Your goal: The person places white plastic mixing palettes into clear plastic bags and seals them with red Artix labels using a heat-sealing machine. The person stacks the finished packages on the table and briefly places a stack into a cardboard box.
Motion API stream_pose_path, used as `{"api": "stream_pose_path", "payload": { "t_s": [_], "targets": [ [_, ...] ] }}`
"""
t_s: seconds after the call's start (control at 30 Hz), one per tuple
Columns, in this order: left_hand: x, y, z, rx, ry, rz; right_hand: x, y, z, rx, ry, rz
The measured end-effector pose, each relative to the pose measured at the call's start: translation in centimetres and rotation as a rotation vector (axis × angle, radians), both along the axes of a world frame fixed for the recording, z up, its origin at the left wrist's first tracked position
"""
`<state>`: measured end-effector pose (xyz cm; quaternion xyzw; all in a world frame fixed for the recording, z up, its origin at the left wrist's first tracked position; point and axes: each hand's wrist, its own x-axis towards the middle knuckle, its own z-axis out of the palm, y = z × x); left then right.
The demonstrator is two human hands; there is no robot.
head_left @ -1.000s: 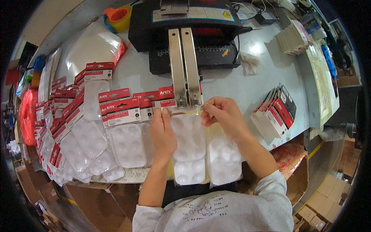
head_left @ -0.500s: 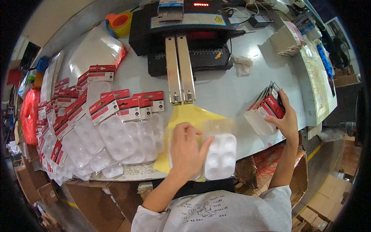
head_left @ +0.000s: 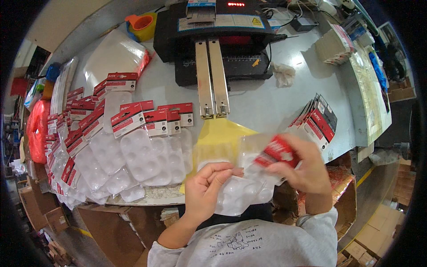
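My left hand (head_left: 205, 191) pinches the top edge of a clear plastic bag with a white palette (head_left: 235, 198) with round wells inside, tilted near the table's front edge. Up and to the right, my right hand (head_left: 309, 171) grips a folded red and white header card (head_left: 278, 153), blurred by motion. Partly behind the held bag lies another bagged palette (head_left: 266, 194). A yellow sheet (head_left: 224, 131) lies beneath, at the end of two metal rails (head_left: 213, 80). More header cards (head_left: 316, 122) stand fanned in a stack on the right.
Bagged palettes with red cards (head_left: 147, 155) are heaped on the left. A black machine (head_left: 213, 35) with a lit display stands at the back. Behind the heap are clear bags (head_left: 111, 58) and an orange cup (head_left: 140, 22). Another card stack (head_left: 333, 46) sits at the back right.
My right hand has left the card stack and moved left with a header card. My left hand has taken hold of a bagged palette and tilted it. The view has shifted slightly.
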<state>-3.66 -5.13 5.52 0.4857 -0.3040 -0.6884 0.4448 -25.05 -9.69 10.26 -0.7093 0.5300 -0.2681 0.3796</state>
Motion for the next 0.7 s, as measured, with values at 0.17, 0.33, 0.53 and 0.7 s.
{"api": "stream_pose_path", "payload": {
  "t_s": [0.17,0.33,0.53,0.7],
  "targets": [
    [0.8,0.4,-0.4,-0.167,-0.327,0.019,3.5,-1.8,-0.5,0.245,0.005,0.111],
    [1.0,0.6,-1.1,-0.136,-0.436,-0.044,3.7,-2.2,-1.0,0.200,0.049,0.215],
    [1.4,0.5,-1.5,-0.308,-0.559,0.051,2.8,-2.8,-1.9,0.157,0.093,0.190],
    [2.4,-0.1,-2.8,-0.181,-0.387,0.356,2.2,-2.0,-3.6,0.569,-0.262,0.012]
  ]
}}
